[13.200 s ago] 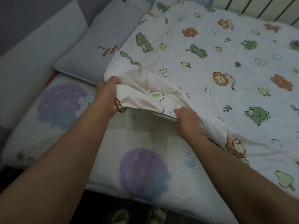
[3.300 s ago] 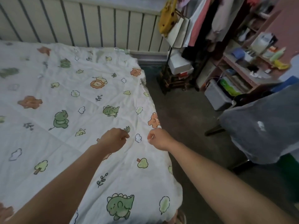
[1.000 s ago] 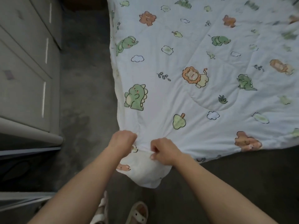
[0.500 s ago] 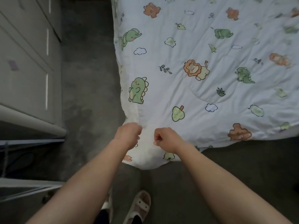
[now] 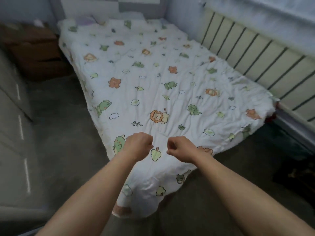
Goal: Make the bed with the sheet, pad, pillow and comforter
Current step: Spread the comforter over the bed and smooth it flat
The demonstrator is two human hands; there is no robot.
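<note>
The white comforter (image 5: 153, 82) printed with lions, dinosaurs and leaves lies spread over the whole bed, lightly wrinkled. Its near corner (image 5: 143, 198) droops off the foot end toward me. My left hand (image 5: 139, 145) and my right hand (image 5: 180, 149) are closed fists side by side on the comforter near that corner, each pinching its fabric, and creases run toward the gap between them. A lilac patch (image 5: 84, 20) peeks out at the head end; I cannot tell whether it is the pillow. Sheet and pad are hidden underneath.
A slatted cream panel (image 5: 255, 53) runs along the bed's right side. A brown bedside cabinet (image 5: 35, 53) stands at the far left, and grey drawers (image 5: 13, 120) line the left wall. Bare floor (image 5: 64, 133) separates the drawers from the bed. Something dark (image 5: 296, 176) lies at the right.
My view has lifted from the hanging corner to the full bed. Both fists have moved up from the comforter's edge onto its top, still closed on the fabric.
</note>
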